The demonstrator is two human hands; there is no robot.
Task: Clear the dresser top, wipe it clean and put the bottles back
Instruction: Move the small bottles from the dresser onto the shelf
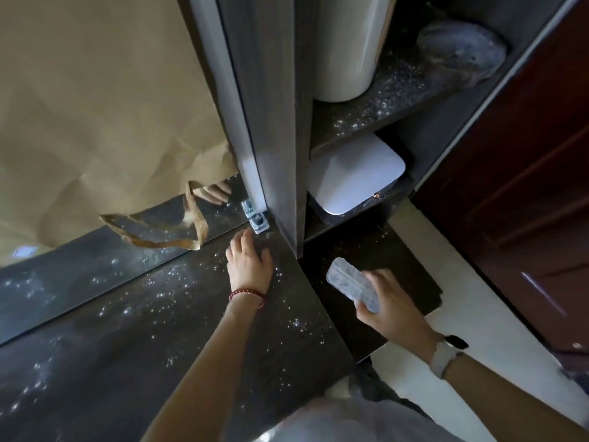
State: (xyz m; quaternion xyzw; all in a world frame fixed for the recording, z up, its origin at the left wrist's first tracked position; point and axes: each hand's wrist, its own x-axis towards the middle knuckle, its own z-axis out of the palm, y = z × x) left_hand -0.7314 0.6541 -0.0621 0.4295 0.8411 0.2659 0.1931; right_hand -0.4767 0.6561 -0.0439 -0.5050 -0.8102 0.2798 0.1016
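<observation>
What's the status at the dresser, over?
Left hand open, reaching for small bottle at the mirror. Right hand grips clear plastic case. Dresser top dusty.

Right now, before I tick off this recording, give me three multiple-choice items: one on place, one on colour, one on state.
1. Where is the small glass bottle?
A. In the corner by the mirror
B. On the floor
C. In the right hand

2. What colour is the bead bracelet?
A. Green
B. Dark red
C. Yellow

3. What is the right hand doing?
A. Hanging idle
B. Pressing the shelf
C. Gripping a clear plastic case

Answers: 1 A, it stands on the dresser top just past the left hand; 2 B, red beads circle the left wrist; 3 C, fingers curl round the case.
</observation>
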